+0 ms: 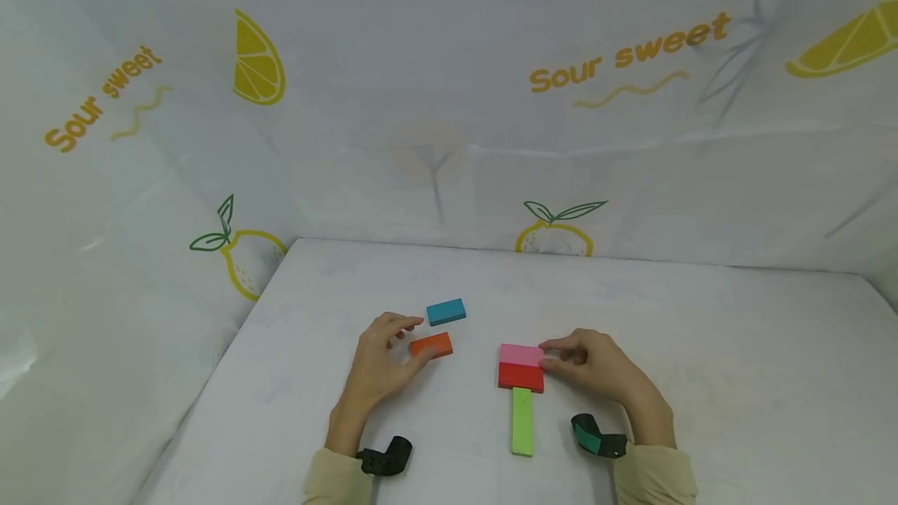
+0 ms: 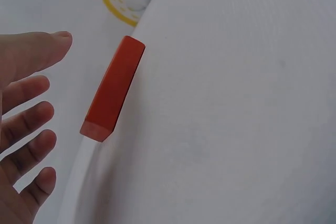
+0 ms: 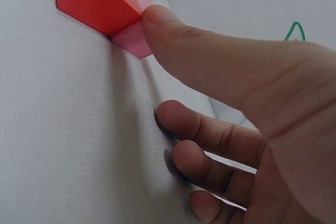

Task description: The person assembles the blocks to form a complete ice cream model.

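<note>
In the head view my right hand (image 1: 596, 365) pinches the right end of a pink wooden block (image 1: 521, 354) between thumb and index finger. The pink block lies along the far side of a red block (image 1: 521, 378), and a light green block (image 1: 522, 423) points toward me from the red one's near side. Its thumb (image 3: 163, 22) is on the pink block in the right wrist view; the index fingertip is hidden there. My left hand (image 1: 379, 365) is spread around an orange block (image 1: 431, 344), with a gap between fingers and block in the left wrist view.
A blue block (image 1: 446, 312) lies just beyond the orange one. All rest on a white-covered table (image 1: 758, 380), with a white lemon-printed sheet (image 1: 393, 100) rising behind and at the left. Both wrists carry small dark devices (image 1: 386, 458).
</note>
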The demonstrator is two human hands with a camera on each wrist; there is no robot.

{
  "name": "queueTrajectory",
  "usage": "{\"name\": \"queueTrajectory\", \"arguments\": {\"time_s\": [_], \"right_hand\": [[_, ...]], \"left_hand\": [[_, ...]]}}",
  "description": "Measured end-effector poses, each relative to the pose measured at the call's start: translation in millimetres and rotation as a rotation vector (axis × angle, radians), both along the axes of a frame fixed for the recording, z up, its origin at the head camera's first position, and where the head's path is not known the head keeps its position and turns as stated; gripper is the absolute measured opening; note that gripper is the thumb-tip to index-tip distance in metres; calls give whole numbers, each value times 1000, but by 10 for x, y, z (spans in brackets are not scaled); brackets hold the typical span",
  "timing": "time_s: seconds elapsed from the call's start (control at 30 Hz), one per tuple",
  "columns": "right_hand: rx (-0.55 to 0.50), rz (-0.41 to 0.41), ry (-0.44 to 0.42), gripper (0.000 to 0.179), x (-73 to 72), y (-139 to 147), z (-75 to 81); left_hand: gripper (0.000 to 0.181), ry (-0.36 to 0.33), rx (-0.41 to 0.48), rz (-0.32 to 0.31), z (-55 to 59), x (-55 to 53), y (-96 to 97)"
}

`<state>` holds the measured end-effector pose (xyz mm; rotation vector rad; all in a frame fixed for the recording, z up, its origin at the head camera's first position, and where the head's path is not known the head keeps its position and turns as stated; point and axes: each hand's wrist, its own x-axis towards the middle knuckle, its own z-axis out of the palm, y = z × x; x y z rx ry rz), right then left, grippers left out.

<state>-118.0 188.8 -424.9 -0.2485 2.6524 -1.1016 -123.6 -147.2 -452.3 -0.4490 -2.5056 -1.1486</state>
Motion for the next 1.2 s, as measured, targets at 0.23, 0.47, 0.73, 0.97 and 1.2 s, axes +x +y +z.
{"name": "queueTrajectory", "arguments": {"time_s": [0.23, 0.47, 0.73, 0.97, 1.2], "right_hand": [[1, -2, -5, 36, 6, -4, 8], [-10, 8, 9, 37, 0, 6, 2], [-4, -1, -9, 37, 0, -3, 4], [-6, 3, -14, 37, -1, -8, 16], [-5, -3, -17, 37, -4, -2, 3]], "left_hand": [[41, -62, -21, -7, -35, -12, -108], [42, -168, -67, -6, -67, -1, -169], [34, -180, -76, -18, -69, 9, -175], [33, -165, -105, -17, -69, 10, -155], [28, -230, -128, 4, -50, 7, -108]]}}
